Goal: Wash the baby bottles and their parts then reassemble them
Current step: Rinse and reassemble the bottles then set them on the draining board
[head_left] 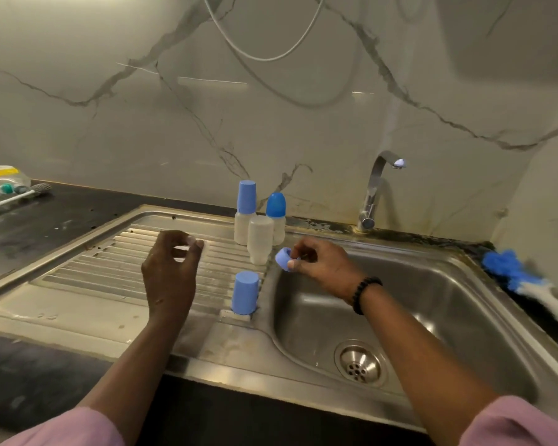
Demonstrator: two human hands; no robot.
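The left hand (169, 268) hovers over the draining board, fingers loosely curled, holding nothing clearly visible. Right of it stand 1 upturned blue cap (245, 293) and 3 milky-white bottles (259, 239). The right hand (319, 265) pinches a small blue ring (283, 258) just below them.

Three white bottles (260, 239) stand clustered on the drainboard (87, 284), two blue-capped, a loose blue cap (245, 292) nearby.

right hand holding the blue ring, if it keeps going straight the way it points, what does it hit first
Probably the uncapped white bottle just left of the right hand and its blue ring; depth is unclear, so it might pass in front.
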